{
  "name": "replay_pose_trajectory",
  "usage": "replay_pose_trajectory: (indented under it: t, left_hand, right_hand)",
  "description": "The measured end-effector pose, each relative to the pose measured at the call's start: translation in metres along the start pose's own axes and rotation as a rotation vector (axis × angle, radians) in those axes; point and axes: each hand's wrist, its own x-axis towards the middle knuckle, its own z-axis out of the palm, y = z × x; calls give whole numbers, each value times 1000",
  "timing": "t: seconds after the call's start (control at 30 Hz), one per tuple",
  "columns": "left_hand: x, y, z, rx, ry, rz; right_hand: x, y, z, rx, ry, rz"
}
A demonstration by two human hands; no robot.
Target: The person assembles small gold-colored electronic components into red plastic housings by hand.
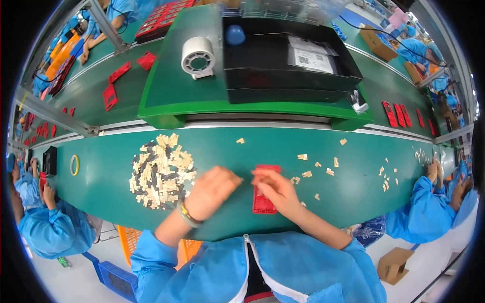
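Note:
A red rectangular plastic part [264,204] lies on the green tabletop in front of me, its long side running away from me. Over its upper half is my right hand [278,192], thumb and fingers drawn together near its left edge; whatever they hold is hidden. My left hand [214,186], slightly blurred, is just left of the red part and apart from it. Its fingers are closed together, and I cannot make out anything between the tips. To its left spreads a pile of small cream and dark grey flat pieces [161,169].
Loose cream pieces [306,174] are scattered to the right. A yellow ring [75,165] lies far left. Beyond, a green raised shelf [202,108] carries a black box [293,83] and a white roll [197,56]. Co-workers in blue [419,209] sit on both sides.

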Motion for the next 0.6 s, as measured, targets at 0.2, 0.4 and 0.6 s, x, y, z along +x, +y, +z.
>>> replay_pose_trajectory:
  t: [0.2,0.4,0.6]
  left_hand:
    - [10,28,29,-51,207,102]
    - [3,41,44,-1036,86,-698]
    - [8,43,45,-1353,74,-757]
  right_hand:
    - [22,-12,-7,147,-44,-125]
    - [18,-31,-28,-152,-16,-352]
    - [6,-32,-30,-444,90,-572]
